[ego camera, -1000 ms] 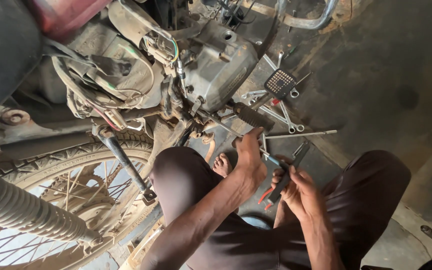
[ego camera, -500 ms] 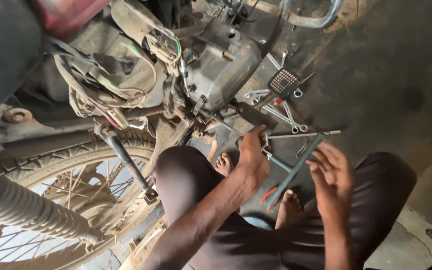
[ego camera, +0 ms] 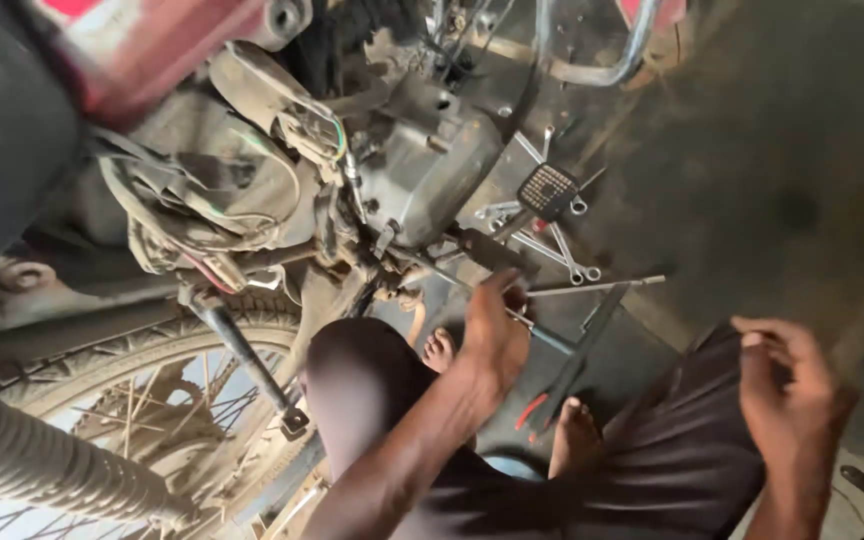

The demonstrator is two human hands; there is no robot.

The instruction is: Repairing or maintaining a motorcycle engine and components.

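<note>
Fingers (ego camera: 507, 300) of your left hand (ego camera: 492, 335) grip a tool at the motorcycle engine (ego camera: 422, 170)'s underside, mid-adjustment by my judgement; right hand (ego camera: 787, 395) hangs loosely curled, empty; next calls for steady turning.

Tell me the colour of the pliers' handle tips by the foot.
Red, on the pliers; head view.

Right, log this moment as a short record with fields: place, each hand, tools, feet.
place: person crouched on a dark floor beside a motorcycle engine, spoked wheel at lower left
left hand: left hand gripping a thin tool by the engine's underside; exact tool unclear
right hand: right hand raised over the knee, holding nothing visible
tools: wrenches and a long rod on the floor, red-handled pliers near the feet
feet: bare
</note>
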